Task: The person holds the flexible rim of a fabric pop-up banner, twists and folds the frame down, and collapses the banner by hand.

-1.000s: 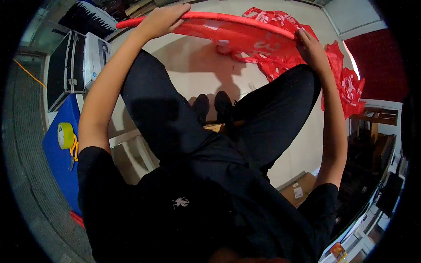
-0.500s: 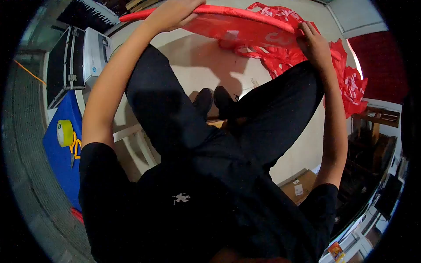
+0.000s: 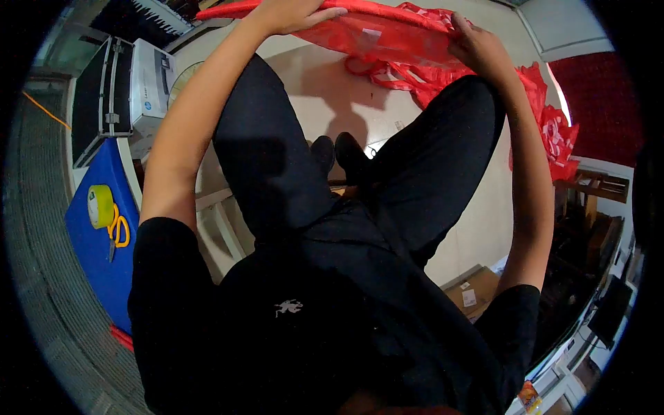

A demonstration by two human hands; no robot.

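A thin red cloth [image 3: 408, 41] with white print is stretched across the top of the head view, its thick upper edge running between my hands. My left hand [image 3: 294, 15] is closed on that edge near the upper middle, partly cut off by the frame. Farther right, my right hand [image 3: 478, 50] grips the cloth's other end, fingers bent over the edge. More of the red printed material [image 3: 553, 138] lies crumpled on the floor behind and beside my right knee.
Yellow-green tape [image 3: 102, 206] and orange-handled scissors [image 3: 119, 228] lie on a blue surface [image 3: 93, 256] at my left. Behind them stand a black case [image 3: 100, 104] and a white printer box [image 3: 149, 83]. A cardboard box [image 3: 474, 294] sits low on my right.
Both hands have moved slightly upward in view, and the right one also leftward. The stretched cloth has shifted with them and its edge is less taut and evenly curved near my right hand.
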